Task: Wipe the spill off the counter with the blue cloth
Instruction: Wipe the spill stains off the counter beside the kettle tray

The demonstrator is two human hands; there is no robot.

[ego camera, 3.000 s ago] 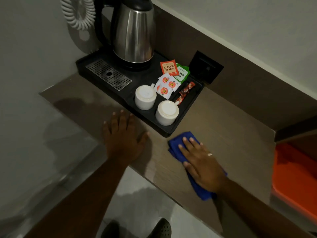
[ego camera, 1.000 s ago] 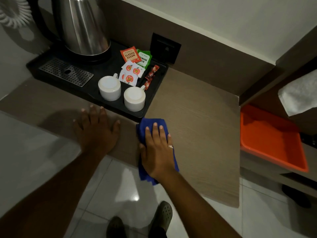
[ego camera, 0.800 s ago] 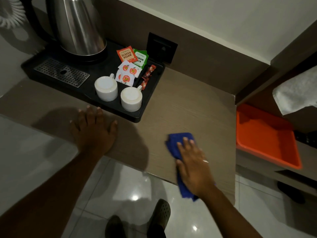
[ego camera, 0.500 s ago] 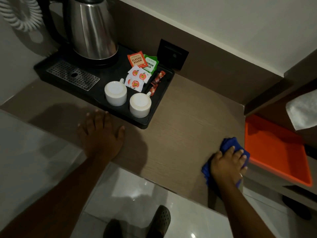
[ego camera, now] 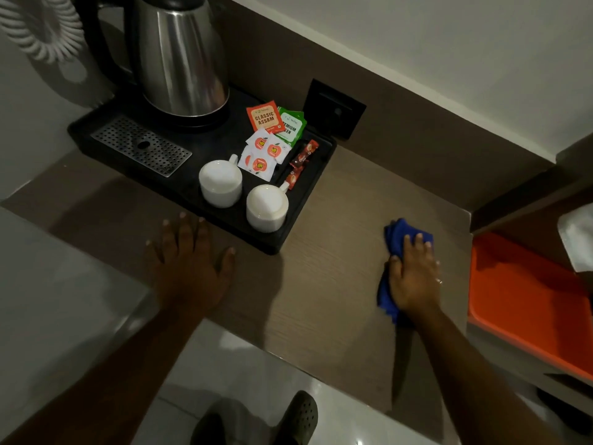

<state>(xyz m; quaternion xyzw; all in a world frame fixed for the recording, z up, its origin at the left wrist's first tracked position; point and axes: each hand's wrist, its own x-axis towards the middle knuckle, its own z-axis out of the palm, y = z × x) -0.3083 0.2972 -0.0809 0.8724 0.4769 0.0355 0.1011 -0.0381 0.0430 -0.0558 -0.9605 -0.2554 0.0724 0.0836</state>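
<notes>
The brown wood-grain counter (ego camera: pixel 337 284) runs across the middle of the view. My right hand (ego camera: pixel 412 277) presses flat on the bunched blue cloth (ego camera: pixel 396 234) near the counter's right end, fingers pointing away from me. The cloth sticks out beyond my fingertips and along my thumb side. My left hand (ego camera: pixel 189 264) lies flat on the counter with fingers spread, just in front of the black tray (ego camera: pixel 106 133), holding nothing. I cannot make out any spill on the dim surface.
The black tray holds a steel kettle (ego camera: pixel 179 56), two upturned white cups (ego camera: pixel 220 183), tea sachets (ego camera: pixel 264 118) and a drip grille. An orange tray (ego camera: pixel 526 303) sits lower at the right, a white towel (ego camera: pixel 577 239) above it. A black wall socket (ego camera: pixel 333 110) is behind.
My right hand swept the cloth from beside the black tray rightward to the counter's right end, then pushed it slightly away from me and left. The left hand stayed planted.
</notes>
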